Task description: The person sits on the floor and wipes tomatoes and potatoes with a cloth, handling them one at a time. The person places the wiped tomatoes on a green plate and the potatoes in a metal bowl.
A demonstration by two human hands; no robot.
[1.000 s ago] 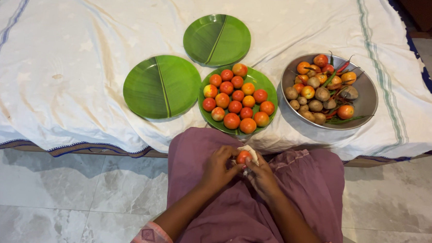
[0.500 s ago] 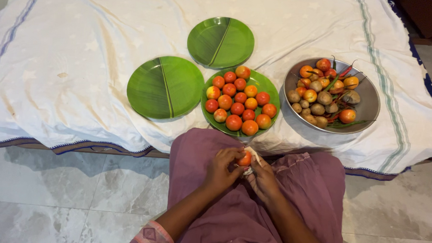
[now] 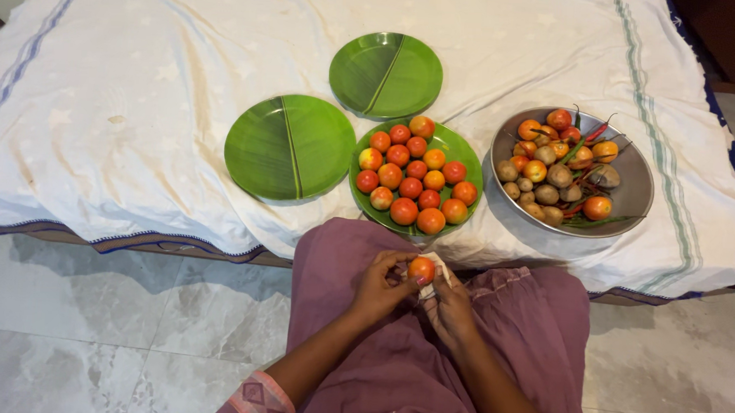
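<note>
Over my lap, between both hands, sits the tomato (image 3: 420, 269), red-orange and round, with a pale cloth (image 3: 435, 277) behind it. My left hand (image 3: 378, 285) pinches it from the side in a narrow grip, and my right hand (image 3: 452, 308) holds the cloth against it. I judge it light, smooth, a bit slippery and easily bruised, so I hold it by its round flanks with soft fingertips. Beyond, on the bed, a green plate (image 3: 461, 154) carries more tomatoes beside a steel bowl (image 3: 634, 188).
</note>
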